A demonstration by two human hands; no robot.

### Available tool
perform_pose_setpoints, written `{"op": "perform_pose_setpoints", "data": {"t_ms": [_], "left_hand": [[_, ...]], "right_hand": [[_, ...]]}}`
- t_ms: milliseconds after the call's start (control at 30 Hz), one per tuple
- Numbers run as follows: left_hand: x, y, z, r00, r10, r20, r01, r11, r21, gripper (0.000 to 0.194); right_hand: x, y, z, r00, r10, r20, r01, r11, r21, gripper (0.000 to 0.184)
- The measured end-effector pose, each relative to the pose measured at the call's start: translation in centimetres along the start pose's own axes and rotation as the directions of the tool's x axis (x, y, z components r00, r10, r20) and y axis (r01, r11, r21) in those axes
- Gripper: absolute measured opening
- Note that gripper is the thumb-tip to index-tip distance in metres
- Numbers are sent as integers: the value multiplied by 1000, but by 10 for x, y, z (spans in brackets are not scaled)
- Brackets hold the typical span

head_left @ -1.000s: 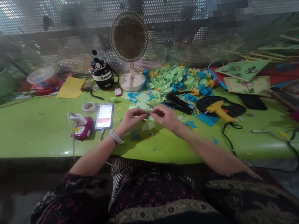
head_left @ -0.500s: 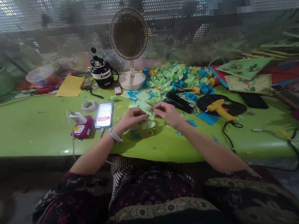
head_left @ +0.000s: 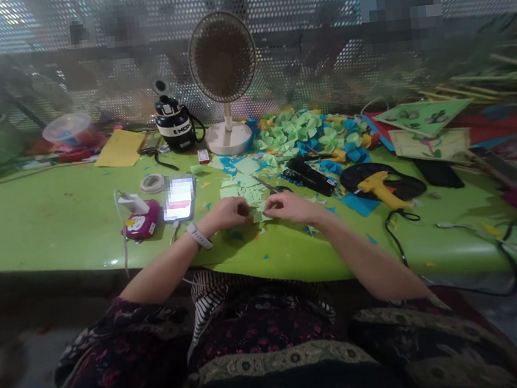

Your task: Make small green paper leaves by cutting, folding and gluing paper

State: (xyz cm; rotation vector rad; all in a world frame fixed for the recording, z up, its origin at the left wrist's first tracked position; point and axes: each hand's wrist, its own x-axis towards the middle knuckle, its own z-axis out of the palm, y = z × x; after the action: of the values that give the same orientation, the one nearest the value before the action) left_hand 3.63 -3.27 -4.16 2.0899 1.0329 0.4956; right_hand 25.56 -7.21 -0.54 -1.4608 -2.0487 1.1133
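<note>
My left hand [head_left: 231,212], with a white band at its wrist, is closed, its fingertips at the left edge of a small light green paper piece [head_left: 259,214]. From the other side, my right hand [head_left: 291,208] pinches the same paper between thumb and fingers. Just behind the right hand lie scissors [head_left: 267,184], blades pointing away to the left, their handles partly hidden. Light green paper scraps [head_left: 239,186] lie under and beyond the hands. A black stapler [head_left: 310,177] rests to the right of the scissors.
Behind the scraps is a heap of folded paper flowers [head_left: 298,130], beside a fan [head_left: 223,63]. A phone [head_left: 180,198], tape roll [head_left: 153,183] and purple power adapter [head_left: 142,220] lie left. To the right sits a yellow glue gun [head_left: 380,188] with its cord over the table edge.
The scissors, earlier at my right fingers, now lie on the table behind that hand. My right hand has come slightly nearer to me, and both hands meet at the green paper.
</note>
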Motion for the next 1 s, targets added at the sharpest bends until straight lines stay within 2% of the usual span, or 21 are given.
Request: {"op": "perform_pose_setpoints", "data": {"t_ms": [133, 200, 300, 400, 533, 1000], "left_hand": [[2, -2, 1, 999, 27, -24, -30, 988, -148, 12], [3, 2, 0, 999, -15, -45, 2, 961, -278, 14], [1, 11, -3, 992, -124, 6, 105, 818, -565, 22], [-1, 19, -7, 986, -150, 66, 151, 671, -726, 34], [-2, 20, -8, 989, -127, 72, 135, 611, -780, 34], [-3, 20, -5, 993, -91, 69, 110, 600, -792, 34]], "right_hand": [[1, 2, 2, 998, -30, -58, 34, 997, 65, 18], [0, 1, 1, 994, -26, -106, 38, 992, 118, 22], [-1, -2, -4, 987, -21, -162, 53, 980, 192, 27], [-2, -3, -6, 982, -33, -184, 74, 973, 218, 30], [-1, -3, -6, 975, -46, -216, 89, 977, 193, 30], [0, 0, 2, 964, -90, -248, 114, 990, 82, 27]]}}
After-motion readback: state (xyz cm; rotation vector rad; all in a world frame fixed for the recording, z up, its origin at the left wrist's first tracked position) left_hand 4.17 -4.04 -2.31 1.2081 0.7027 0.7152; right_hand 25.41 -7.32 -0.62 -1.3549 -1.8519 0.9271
